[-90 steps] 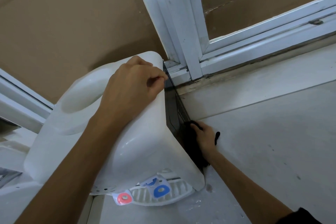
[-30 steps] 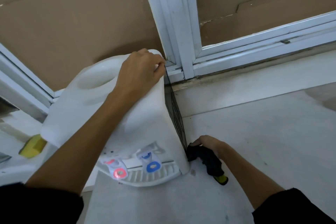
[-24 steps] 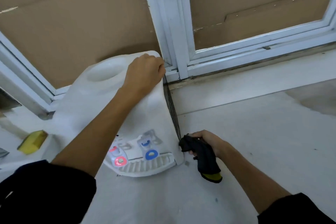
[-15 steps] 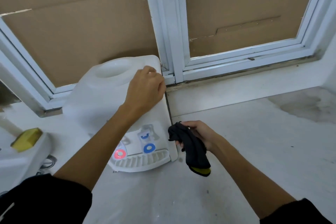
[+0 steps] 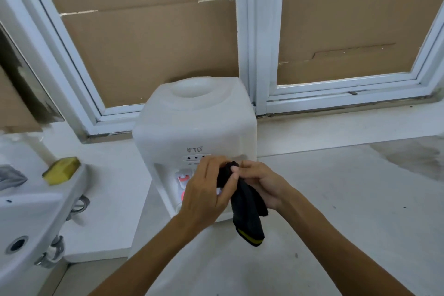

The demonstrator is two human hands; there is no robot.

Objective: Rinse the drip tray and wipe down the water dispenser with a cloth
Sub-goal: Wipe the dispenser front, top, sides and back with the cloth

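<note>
Left hand (image 5: pixel 206 190) and right hand (image 5: pixel 260 184) both grip a black cloth (image 5: pixel 245 202) with a yellow edge | held in front of the upright white water dispenser (image 5: pixel 194 122) on the counter (image 5: pixel 336 199); drip tray hidden | yellow sponge (image 5: pixel 62 170) on sink (image 5: pixel 28 211), left

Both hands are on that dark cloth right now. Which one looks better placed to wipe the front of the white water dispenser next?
Probably the left hand. It already sits directly before the water dispenser front, over the taps, pinching the cloth top. The right hand grips the cloth too, but sits toward the dispenser's right edge.
</note>
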